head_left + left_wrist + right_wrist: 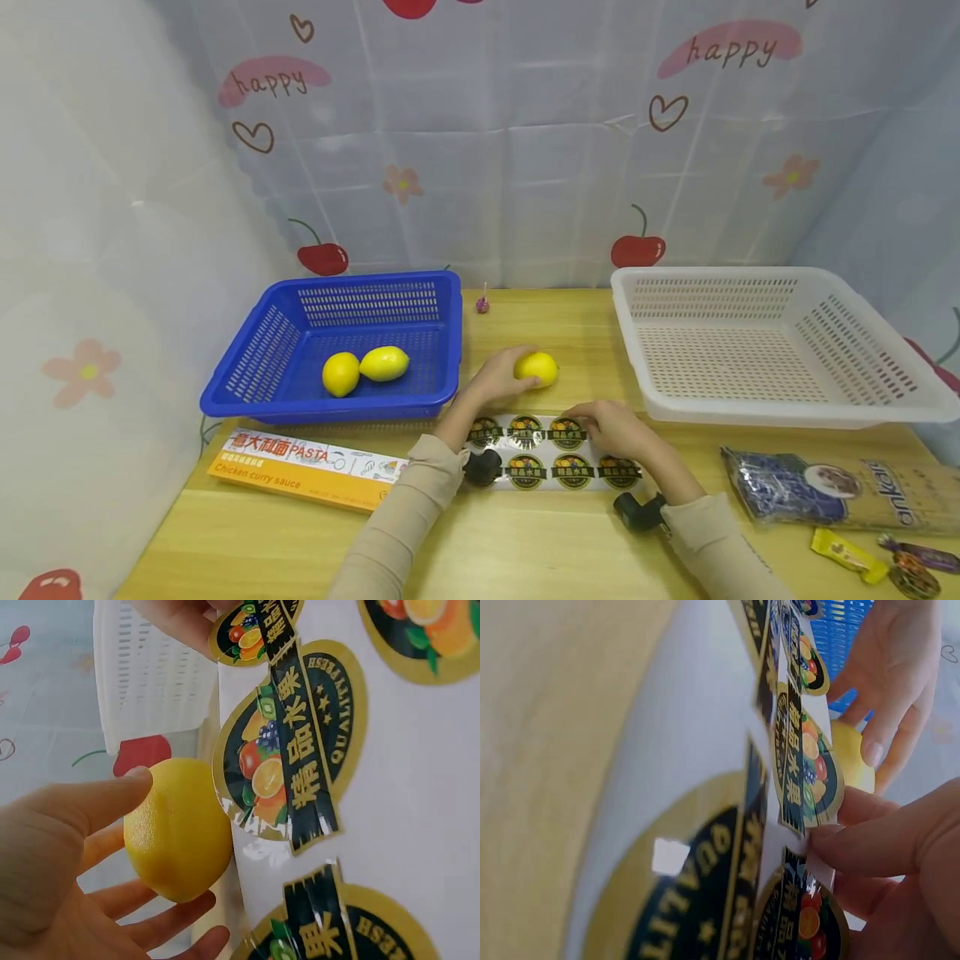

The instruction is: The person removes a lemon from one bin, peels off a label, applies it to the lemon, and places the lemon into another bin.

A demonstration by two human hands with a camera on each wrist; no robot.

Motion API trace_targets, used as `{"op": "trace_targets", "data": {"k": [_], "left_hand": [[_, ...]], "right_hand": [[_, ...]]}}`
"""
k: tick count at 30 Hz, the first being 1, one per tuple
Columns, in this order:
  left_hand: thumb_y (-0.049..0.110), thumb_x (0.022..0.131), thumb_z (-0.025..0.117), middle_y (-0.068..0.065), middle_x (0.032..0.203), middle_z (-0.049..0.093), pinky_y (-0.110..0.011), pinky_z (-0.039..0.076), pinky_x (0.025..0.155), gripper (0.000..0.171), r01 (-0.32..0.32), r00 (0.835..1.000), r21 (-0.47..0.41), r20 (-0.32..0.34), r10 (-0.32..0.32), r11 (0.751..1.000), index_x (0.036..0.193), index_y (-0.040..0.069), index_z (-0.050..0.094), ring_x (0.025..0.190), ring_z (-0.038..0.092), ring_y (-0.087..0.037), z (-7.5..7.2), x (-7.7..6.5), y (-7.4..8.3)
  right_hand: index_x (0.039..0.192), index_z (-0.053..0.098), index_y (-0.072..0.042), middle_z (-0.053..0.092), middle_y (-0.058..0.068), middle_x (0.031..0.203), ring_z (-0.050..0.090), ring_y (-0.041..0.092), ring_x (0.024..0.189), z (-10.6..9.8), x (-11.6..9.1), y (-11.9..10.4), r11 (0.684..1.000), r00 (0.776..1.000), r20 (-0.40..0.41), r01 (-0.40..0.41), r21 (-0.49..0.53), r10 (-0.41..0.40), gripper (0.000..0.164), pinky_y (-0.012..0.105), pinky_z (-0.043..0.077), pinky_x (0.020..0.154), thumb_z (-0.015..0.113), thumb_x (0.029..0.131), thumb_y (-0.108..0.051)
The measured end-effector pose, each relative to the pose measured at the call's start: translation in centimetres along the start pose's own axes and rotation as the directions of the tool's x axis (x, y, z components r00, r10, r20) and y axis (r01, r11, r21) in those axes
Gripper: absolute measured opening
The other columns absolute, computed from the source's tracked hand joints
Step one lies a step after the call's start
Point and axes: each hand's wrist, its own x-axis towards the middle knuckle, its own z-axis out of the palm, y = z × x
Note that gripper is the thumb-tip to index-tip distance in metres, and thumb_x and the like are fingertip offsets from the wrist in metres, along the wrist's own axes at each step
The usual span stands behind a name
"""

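Your left hand (pixel 497 377) is curled around a yellow lemon (pixel 540 369), thumb on one side and fingers on the other, just beyond the far edge of the sticker sheet (pixel 548 454). Your right hand (pixel 621 433) pinches that far edge between thumb and fingertips, close to the right end of the far row of round fruit labels; the right wrist view is blurred and very close, so you can't quite tell whether a label is lifting there. The sheet lies on the wooden table (pixel 525 554) in front of you, between your two forearms.

To your left is a blue basket (pixel 330 409) with two lemons (pixel 385 364) touching inside it, and a pasta box (pixel 307 468) lies just in front of it. A white basket (pixel 810 413) stands to your right, with a plastic packet (pixel 832 490) and wrapped sweets (pixel 847 555) nearer you; a small lollipop (pixel 482 306) sits near the back curtain (pixel 525 192)
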Motion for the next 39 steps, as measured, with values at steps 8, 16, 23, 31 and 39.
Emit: {"op": "trace_targets", "data": {"k": [8, 16, 23, 31, 39], "left_hand": [[0.034, 0.09, 0.061, -0.014, 0.141, 0.044, -0.051, 0.03, 0.106, 0.057, 0.039, 0.993, 0.084, -0.115, -0.03, 0.996, 0.139, 0.01, 0.043, 0.13, 0.039, -0.035, -0.1, -1.7, 1.0], [0.031, 0.093, 0.058, -0.015, 0.115, 0.063, -0.044, 0.041, 0.098, 0.038, 0.009, 0.986, 0.345, -0.162, 0.05, 0.938, 0.118, 0.003, 0.061, 0.11, 0.056, -0.031, -0.4, -6.0, 2.2], [0.014, 0.091, 0.059, -0.005, 0.083, 0.066, -0.033, 0.046, 0.078, 0.015, -0.006, 0.999, 0.28, -0.043, 0.019, 0.96, 0.093, 0.005, 0.071, 0.079, 0.059, -0.02, -0.9, -7.2, 1.9], [-0.006, 0.081, 0.059, -0.003, 0.081, 0.064, -0.035, 0.042, 0.084, 0.013, -0.043, 0.999, 0.099, 0.025, 0.041, 0.994, 0.084, 0.004, 0.068, 0.081, 0.056, -0.019, -1.5, -7.2, 1.0], [-0.014, 0.075, 0.056, -0.004, 0.08, 0.066, -0.03, 0.045, 0.076, 0.023, -0.068, 0.997, 0.054, -0.02, 0.069, 0.996, 0.086, 0.004, 0.067, 0.075, 0.057, -0.017, -1.5, -7.1, 0.8]], "right_hand": [[0.104, 0.07, -0.006, 0.068, 0.01, 0.092, 0.033, 0.011, 0.051, -0.1, -0.1, 0.1, 0.997, 0.997, -0.046, -0.056, -0.048, 0.054, 0.032, 0.025, 0.025, 0.05, 0.048, 0.085, 0.007], [0.103, 0.069, -0.002, 0.067, 0.011, 0.088, 0.032, 0.007, 0.046, -0.5, -0.2, 0.2, 0.998, 0.997, -0.054, -0.056, 0.013, 0.056, 0.031, 0.019, 0.028, 0.041, 0.048, 0.084, 0.007], [0.105, 0.067, 0.001, 0.042, -0.003, 0.055, 0.026, 0.004, 0.045, -1.1, -0.4, 0.2, 0.999, 0.999, -0.048, -0.017, 0.048, 0.019, 0.03, 0.019, 0.027, 0.042, 0.045, 0.085, 0.007], [0.102, 0.067, 0.001, 0.054, -0.001, 0.063, 0.028, 0.004, 0.047, -1.8, -0.5, -0.2, 0.999, 0.999, -0.048, 0.004, 0.054, -0.002, 0.028, 0.019, 0.029, 0.044, 0.046, 0.084, 0.007], [0.115, 0.062, -0.001, 0.068, 0.006, 0.088, 0.063, 0.021, 0.078, -1.6, 0.6, -1.4, 0.999, 0.994, 0.102, -0.044, 0.026, 0.041, 0.034, 0.038, 0.051, 0.067, 0.044, 0.099, -0.025]]}}
